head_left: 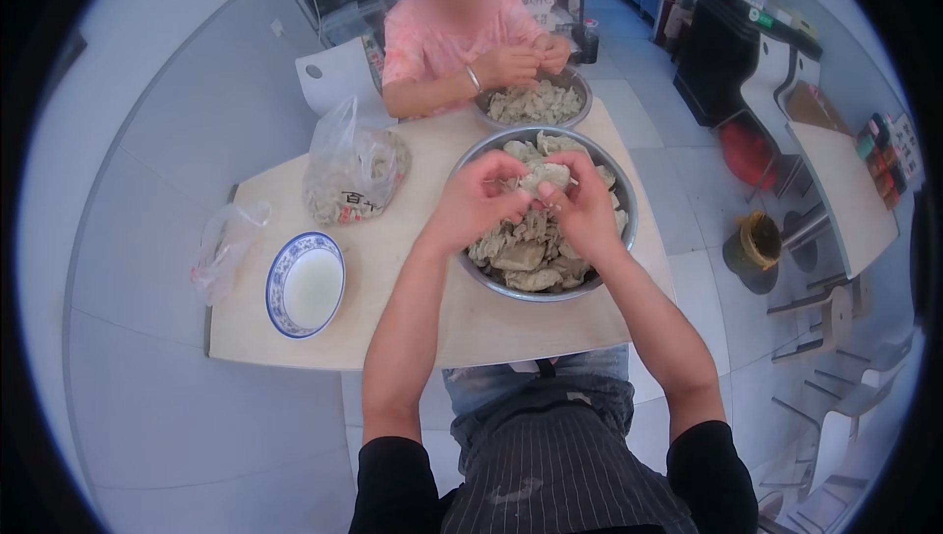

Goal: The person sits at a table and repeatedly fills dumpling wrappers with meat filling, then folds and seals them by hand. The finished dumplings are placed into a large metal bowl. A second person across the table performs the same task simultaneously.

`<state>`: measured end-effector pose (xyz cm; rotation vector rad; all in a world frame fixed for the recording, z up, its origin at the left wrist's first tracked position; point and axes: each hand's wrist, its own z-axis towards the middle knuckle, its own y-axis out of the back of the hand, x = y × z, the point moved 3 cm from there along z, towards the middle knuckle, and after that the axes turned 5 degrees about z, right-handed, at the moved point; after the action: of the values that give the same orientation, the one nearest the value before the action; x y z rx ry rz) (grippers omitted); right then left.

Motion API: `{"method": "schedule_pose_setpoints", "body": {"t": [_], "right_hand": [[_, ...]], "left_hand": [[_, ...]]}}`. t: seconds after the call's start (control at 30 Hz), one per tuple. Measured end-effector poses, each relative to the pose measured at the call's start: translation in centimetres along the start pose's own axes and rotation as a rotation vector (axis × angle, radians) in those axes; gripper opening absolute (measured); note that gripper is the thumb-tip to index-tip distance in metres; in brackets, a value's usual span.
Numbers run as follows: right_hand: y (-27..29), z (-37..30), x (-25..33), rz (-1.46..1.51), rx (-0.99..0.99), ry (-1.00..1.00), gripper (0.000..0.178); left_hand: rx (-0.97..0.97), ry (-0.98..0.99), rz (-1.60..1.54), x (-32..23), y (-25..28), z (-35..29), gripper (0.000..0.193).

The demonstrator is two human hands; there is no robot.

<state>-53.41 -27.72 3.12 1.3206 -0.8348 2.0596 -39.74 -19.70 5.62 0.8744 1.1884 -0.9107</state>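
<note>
Both my hands are raised over a large steel bowl [630, 229] heaped with pale grey-green, ruffled, mushroom-like pieces [530, 257]. Between them is one pale clump [543, 177] of the same stuff. My left hand [483, 202] pinches the clump's left side with thumb and fingers. From the right, my right hand [582, 208] grips it, thumb in front and fingers behind. Its exact kind is not clear from here.
Across the table [413, 283] a person in a pink top [432, 43] works over a second metal bowl [588, 100]. A tied clear bag [356, 172] of similar pieces, a blue-and-white bowl [279, 261] of cloudy liquid and a thin plastic bag [231, 244] are at left. A bin [754, 249] stands right.
</note>
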Motion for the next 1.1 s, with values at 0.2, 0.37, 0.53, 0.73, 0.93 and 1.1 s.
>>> {"method": "schedule_pose_setpoints", "body": {"t": [0.2,0.37,0.53,0.73,0.93,1.1], "right_hand": [[-0.4,0.0,0.5,-0.093,0.11,-0.139,0.016],[0.3,0.0,0.7,-0.038,-0.002,-0.15,0.018],[-0.1,0.5,0.7,-0.351,0.021,0.028,0.019],[0.6,0.3,-0.2,-0.263,0.06,-0.069,0.018],[-0.3,-0.9,0.6,-0.166,-0.094,-0.087,0.015],[-0.1,-0.7,1.3,-0.001,-0.2,-0.038,0.019]], "left_hand": [[-0.108,-0.174,0.559,1.7,0.0,0.0,0.013],[-0.281,0.042,0.174,2.4,3.6,1.1,0.011],[0.138,-0.009,0.004,0.1,-0.1,0.3,0.011],[-0.028,-0.188,0.382,1.6,-0.2,-0.2,0.011],[-0.246,-0.067,0.204,2.0,0.2,0.4,0.01],[-0.322,-0.096,0.378,1.6,2.7,0.4,0.014]]}}
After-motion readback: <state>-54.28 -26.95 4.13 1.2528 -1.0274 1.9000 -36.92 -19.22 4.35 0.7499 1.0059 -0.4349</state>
